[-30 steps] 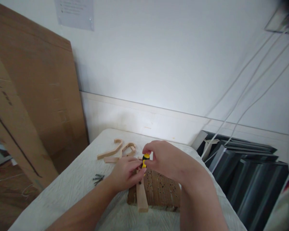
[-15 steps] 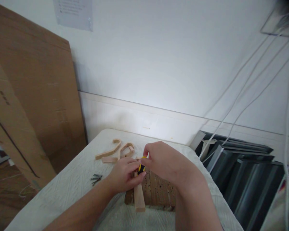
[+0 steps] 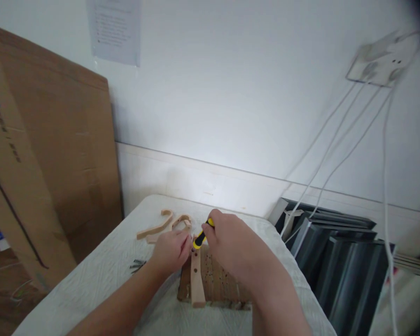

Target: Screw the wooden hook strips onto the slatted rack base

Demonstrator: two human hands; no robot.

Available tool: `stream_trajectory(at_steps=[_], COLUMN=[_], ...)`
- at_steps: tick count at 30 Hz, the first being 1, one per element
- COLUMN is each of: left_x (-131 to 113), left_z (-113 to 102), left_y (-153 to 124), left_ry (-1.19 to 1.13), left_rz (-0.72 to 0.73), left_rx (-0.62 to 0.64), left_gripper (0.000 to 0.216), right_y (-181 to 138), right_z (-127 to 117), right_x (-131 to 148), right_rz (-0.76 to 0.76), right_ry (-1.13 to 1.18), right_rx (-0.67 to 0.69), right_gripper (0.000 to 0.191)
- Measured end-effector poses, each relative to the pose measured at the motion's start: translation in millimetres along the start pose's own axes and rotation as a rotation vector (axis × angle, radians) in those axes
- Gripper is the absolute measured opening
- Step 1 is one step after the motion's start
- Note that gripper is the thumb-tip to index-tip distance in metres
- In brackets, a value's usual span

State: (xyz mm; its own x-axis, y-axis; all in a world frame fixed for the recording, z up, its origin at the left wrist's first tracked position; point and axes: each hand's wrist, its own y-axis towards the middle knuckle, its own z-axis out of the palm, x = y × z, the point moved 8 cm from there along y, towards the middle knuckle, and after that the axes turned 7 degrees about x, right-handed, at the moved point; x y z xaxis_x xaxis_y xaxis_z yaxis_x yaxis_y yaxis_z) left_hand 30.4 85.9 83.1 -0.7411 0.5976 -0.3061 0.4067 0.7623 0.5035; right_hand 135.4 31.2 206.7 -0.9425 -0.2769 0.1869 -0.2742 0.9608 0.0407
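My right hand (image 3: 227,235) is closed round the upper end of a yellow-and-black screwdriver (image 3: 200,239), which leans to the right. Its lower end meets a pale wooden piece (image 3: 197,289) with dark holes, lying on a brown wooden board (image 3: 227,287) peppered with small holes. Beside the screwdriver's lower end, my left hand (image 3: 173,249) has its fingers pinched together; what they hold is hidden. Behind it lie a hook-shaped wooden piece (image 3: 156,228) and a curved, looped wooden piece (image 3: 182,219). Several dark screws (image 3: 137,266) lie left of my left forearm.
A white cloth (image 3: 101,280) covers the table. A tall cardboard box (image 3: 70,149) stands on the left. Dark metal panels (image 3: 336,261) lean at the right, below white cables (image 3: 331,144) hanging from a wall socket (image 3: 385,60). The wall rises behind the table.
My left hand has moved off the screwdriver handle, down to the left. My right hand now grips the handle's top, and the screwdriver leans more. The camera view has shifted.
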Motion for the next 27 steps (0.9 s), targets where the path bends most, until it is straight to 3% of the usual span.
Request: stream_trajectory(at_steps=[5,9,11,16,21,27], left_x=[5,-2,-2,4,6,7], left_z=[7,9,13,26,28,31], left_y=[4,5,5,5,6,9], left_ry=[0.154,0.107,0.072,0.021,-0.003,-0.013], left_rz=[-0.13,-0.135,-0.133,-0.13,-0.131,-0.111], left_rx=[0.14,0.171,0.185,0.235,0.244,0.262], left_gripper=[0.033,0.037,0.037,0.023,0.019,0.023], right_y=[-7,-2,1,13,19,25], right_z=[15,56,78,125,138,140], right_x=[-40,-96,-122,-165,-177,-167], right_rz=[0.08,0.202,0.273,0.431,0.418,0.365], right_ry=[0.304,0.627,0.68,0.71,0.683,0.86], right_rx=[-0.133,-0.338,-0.442,-0.451,-0.449,-0.45], right_gripper=[0.024,0.036,0.035,0.039,0.041,0.039])
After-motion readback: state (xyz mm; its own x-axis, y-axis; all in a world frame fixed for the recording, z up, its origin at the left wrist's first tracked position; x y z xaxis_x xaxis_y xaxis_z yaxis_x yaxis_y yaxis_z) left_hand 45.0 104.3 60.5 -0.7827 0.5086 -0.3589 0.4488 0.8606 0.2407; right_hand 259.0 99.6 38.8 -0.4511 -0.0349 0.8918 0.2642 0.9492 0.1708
